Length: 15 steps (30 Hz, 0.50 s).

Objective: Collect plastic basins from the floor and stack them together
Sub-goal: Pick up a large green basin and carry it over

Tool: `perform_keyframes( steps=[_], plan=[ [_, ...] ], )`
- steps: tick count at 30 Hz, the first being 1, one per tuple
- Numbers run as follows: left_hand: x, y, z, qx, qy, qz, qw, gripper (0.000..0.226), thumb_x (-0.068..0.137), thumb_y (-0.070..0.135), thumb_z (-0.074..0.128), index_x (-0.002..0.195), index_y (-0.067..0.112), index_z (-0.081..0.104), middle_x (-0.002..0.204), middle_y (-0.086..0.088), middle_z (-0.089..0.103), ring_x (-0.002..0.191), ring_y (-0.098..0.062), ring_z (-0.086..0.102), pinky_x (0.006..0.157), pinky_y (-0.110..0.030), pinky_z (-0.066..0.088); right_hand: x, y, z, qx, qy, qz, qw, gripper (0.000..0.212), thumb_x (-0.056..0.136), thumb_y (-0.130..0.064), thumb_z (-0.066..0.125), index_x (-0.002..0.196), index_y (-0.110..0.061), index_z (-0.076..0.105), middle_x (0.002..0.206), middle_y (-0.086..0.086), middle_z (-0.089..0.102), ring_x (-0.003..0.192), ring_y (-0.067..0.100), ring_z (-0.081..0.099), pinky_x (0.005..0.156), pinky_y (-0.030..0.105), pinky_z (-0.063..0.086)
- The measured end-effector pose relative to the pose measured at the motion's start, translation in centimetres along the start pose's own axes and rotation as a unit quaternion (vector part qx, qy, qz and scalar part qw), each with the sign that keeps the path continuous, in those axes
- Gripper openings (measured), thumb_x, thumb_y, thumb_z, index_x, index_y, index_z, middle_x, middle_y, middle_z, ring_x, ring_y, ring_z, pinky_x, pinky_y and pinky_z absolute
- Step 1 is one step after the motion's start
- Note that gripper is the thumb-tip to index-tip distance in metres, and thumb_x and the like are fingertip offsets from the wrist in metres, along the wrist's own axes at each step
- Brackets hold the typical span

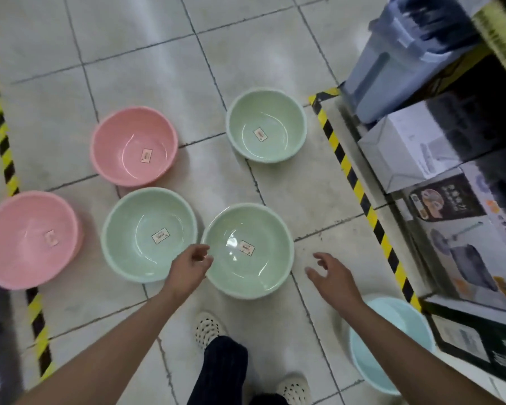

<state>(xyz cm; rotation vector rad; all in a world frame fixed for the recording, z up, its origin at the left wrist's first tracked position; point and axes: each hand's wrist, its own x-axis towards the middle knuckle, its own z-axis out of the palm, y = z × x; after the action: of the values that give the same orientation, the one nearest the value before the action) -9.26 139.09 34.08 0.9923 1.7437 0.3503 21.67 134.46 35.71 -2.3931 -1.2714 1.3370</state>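
Note:
Several plastic basins lie on the tiled floor. A green basin (pixel 247 270) sits nearest me, and another green basin (pixel 135 258) touches its left side. A third green basin (pixel 240 141) lies farther back. Two pink basins (pixel 114 159) (pixel 15 247) are at the left, and a light blue basin (pixel 392 340) is at the lower right, partly behind my right arm. My left hand (pixel 189 267) hovers at the near green basin's left rim, fingers loosely curled, holding nothing. My right hand (pixel 332 276) is spread open over the floor to that basin's right.
Shelving with boxes (pixel 415 153) and a grey-blue bin (pixel 398 59) lines the right side, behind yellow-black hazard tape (pixel 360 194). More hazard tape (pixel 3 141) runs along the left. My feet in white perforated shoes (pixel 208 328) stand just below the basins.

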Motion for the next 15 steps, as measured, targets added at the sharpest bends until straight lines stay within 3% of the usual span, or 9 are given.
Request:
perform_keyframes(
  steps=[2,6,9,12,15],
  plan=[
    [1.9,-1.7,-0.5,-0.006,0.010,-0.023,1.000,0.025,0.089,0.011,0.065,0.114,0.011,0.063,0.104,-0.003,0.067,0.091,-0.009,0.063,0.061,-0.004,0.044,2.1,-0.9,1.6,-0.016,-0.009,-0.002,1.000,0.048,0.089,-0.032,0.066,0.133,-0.016,0.055,0.124,0.007,0.062,0.115,0.022,0.058,0.095,0.033,0.044],
    [5.8,-5.7,0.1,0.001,0.030,-0.085,0.996,0.029,0.088,0.015,0.066,0.116,0.011,0.061,0.101,0.000,0.063,0.095,-0.019,0.060,0.079,-0.023,0.041,7.1,-0.6,5.1,-0.028,-0.027,0.025,0.999,0.047,0.091,-0.031,0.064,0.134,-0.016,0.052,0.126,0.008,0.060,0.113,0.023,0.056,0.092,0.034,0.045],
    [9.0,-9.7,2.1,0.031,0.033,-0.127,0.991,0.039,0.088,0.021,0.066,0.124,0.008,0.057,0.109,-0.005,0.063,0.095,-0.020,0.057,0.081,-0.027,0.041,11.5,1.2,8.4,-0.055,-0.041,0.038,0.997,0.051,0.090,-0.031,0.064,0.136,-0.016,0.050,0.127,0.009,0.059,0.114,0.024,0.057,0.091,0.034,0.045],
    [11.9,-14.3,4.9,0.042,0.028,-0.160,0.986,0.052,0.085,0.025,0.069,0.131,0.009,0.052,0.126,-0.010,0.060,0.109,-0.027,0.059,0.091,-0.036,0.048,15.9,3.9,11.5,-0.073,-0.046,0.053,0.995,0.058,0.088,-0.030,0.065,0.140,-0.014,0.045,0.133,0.014,0.055,0.118,0.028,0.055,0.096,0.037,0.045],
    [14.3,-17.8,8.0,0.035,0.030,-0.181,0.982,0.057,0.087,0.025,0.068,0.136,0.005,0.048,0.132,-0.013,0.058,0.118,-0.031,0.057,0.094,-0.034,0.044,19.5,6.9,14.0,-0.101,-0.020,0.078,0.992,0.067,0.086,-0.031,0.065,0.145,-0.012,0.039,0.142,0.016,0.046,0.130,0.033,0.044,0.103,0.043,0.040]
  ],
)
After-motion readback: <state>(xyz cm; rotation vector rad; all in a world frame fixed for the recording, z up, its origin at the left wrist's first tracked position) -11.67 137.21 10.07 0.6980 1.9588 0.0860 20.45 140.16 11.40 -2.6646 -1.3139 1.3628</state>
